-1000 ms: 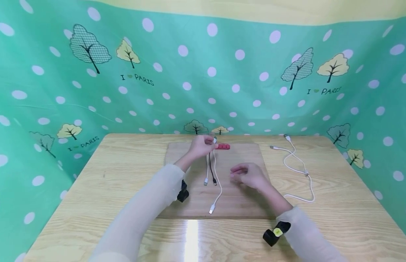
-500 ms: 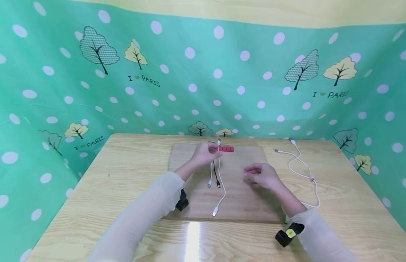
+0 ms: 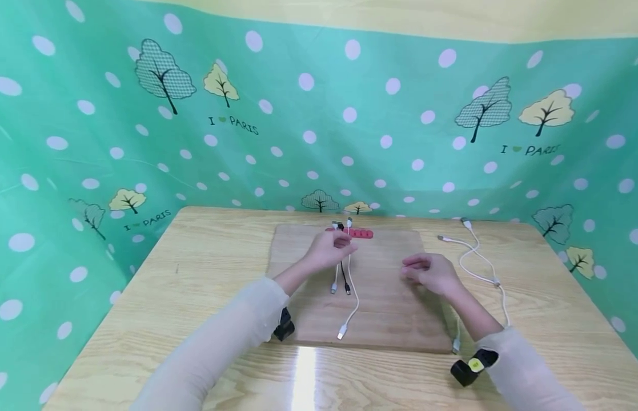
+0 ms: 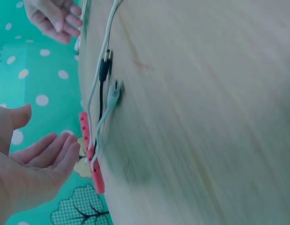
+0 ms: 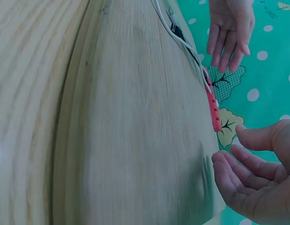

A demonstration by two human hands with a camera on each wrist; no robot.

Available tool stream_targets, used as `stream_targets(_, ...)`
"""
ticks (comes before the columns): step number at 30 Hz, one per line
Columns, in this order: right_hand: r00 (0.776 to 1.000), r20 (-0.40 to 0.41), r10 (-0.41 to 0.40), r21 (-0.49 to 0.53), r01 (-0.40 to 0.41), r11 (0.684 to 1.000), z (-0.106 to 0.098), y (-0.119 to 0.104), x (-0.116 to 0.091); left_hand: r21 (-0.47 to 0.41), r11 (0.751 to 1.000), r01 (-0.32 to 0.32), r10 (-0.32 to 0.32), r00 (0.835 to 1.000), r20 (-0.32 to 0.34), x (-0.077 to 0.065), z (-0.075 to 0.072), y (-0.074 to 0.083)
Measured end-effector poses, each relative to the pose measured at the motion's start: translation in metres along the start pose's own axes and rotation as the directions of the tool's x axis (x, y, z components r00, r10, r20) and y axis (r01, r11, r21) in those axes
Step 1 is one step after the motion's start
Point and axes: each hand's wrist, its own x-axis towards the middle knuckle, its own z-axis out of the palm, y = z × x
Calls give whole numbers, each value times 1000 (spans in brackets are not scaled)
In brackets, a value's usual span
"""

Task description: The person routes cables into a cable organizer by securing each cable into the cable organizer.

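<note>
A green curtain [image 3: 277, 128] hangs behind the desk [image 3: 195, 274]. Left hand [image 3: 329, 251] and right hand [image 3: 433, 275] have relaxed, empty grip. The red strip [image 3: 362, 233], with cables [image 4: 104, 70] across it, lies near frame centre; moving without tugging them seems best.

In the head view, the person's bare left grip [image 3: 326, 251] hides part of the long red strip with little holes [image 3: 361, 233]. It also hides some of the short white cable [image 3: 336, 275] and the thin black cable [image 3: 344, 274]. The right arm's pale sleeve [image 3: 526, 368] and wrist hide part of the white cable with a grey bead [image 3: 496, 282]. The light wooden tabletop [image 3: 205, 354] runs off the bottom. In the right wrist view, the right edge cuts off the bare right grip [image 5: 257, 180]. Words on the spotty green curtain [image 5: 276, 84] are too blurry to read there.
</note>
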Motion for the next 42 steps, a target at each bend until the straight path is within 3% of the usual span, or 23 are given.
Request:
stream_targets(19, 998, -12, -59, -161, 57, 985, -48, 24, 18, -13, 997, -71, 71, 995, 73, -20, 15, 10)
stream_targets(30, 1000, -14, 1, -175, -3, 985, -68, 42, 25, -40, 997, -72, 75, 994, 82, -27, 20, 9)
stream_targets(35, 999, -47, 1, -236, -12, 972, -78, 52, 28, -57, 996, -70, 75, 993, 89, -31, 25, 8)
stream_targets(42, 996, -65, -59, -326, 35, 945, -89, 64, 37, -49, 996, -74, 79, 992, 100, -33, 33, 6)
